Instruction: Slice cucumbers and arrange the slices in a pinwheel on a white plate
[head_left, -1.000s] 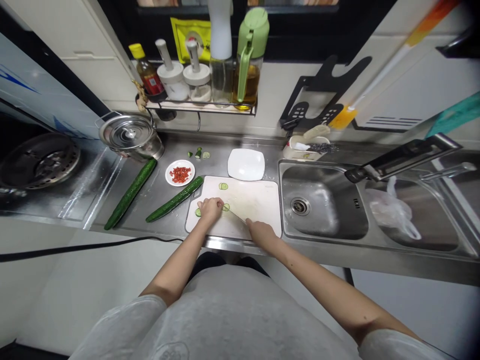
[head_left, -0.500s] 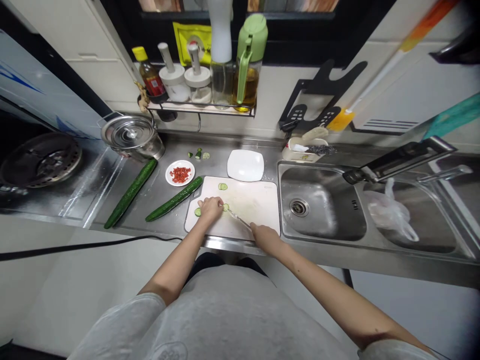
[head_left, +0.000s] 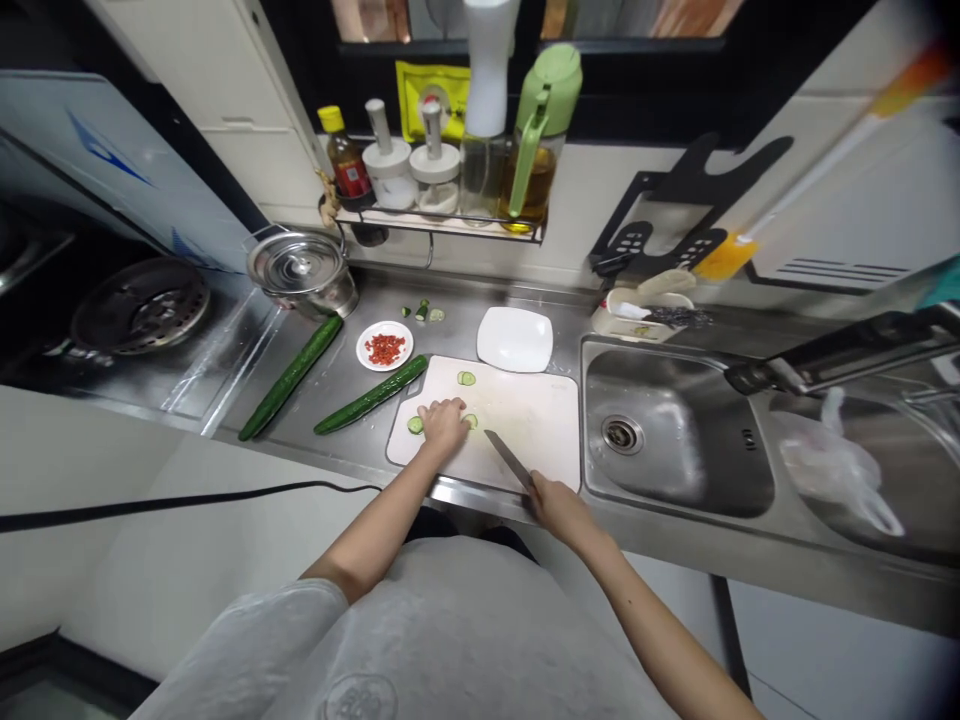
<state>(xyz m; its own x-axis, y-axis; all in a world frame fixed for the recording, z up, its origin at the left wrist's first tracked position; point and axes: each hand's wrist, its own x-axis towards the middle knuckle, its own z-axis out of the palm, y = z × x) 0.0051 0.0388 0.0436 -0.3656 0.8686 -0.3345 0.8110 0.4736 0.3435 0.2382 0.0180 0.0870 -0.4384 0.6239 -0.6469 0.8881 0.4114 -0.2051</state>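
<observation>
The left hand (head_left: 444, 428) is palm down over the cutting board (head_left: 540, 420), fingers slightly spread; whether it grips anything underneath, I cannot tell. A cucumber slice (head_left: 471, 421) lies just right of its fingertips, overlapping slices (head_left: 466, 378) beyond, a whole cucumber (head_left: 371, 396) to its left. The right hand (head_left: 561, 510) grasps a knife (head_left: 510, 460), blade angled leftward ahead of it.

No text is legible — marks on the bottle label (head_left: 353, 179), cutting board (head_left: 544, 430) and shirt (head_left: 358, 697) are too small.
</observation>
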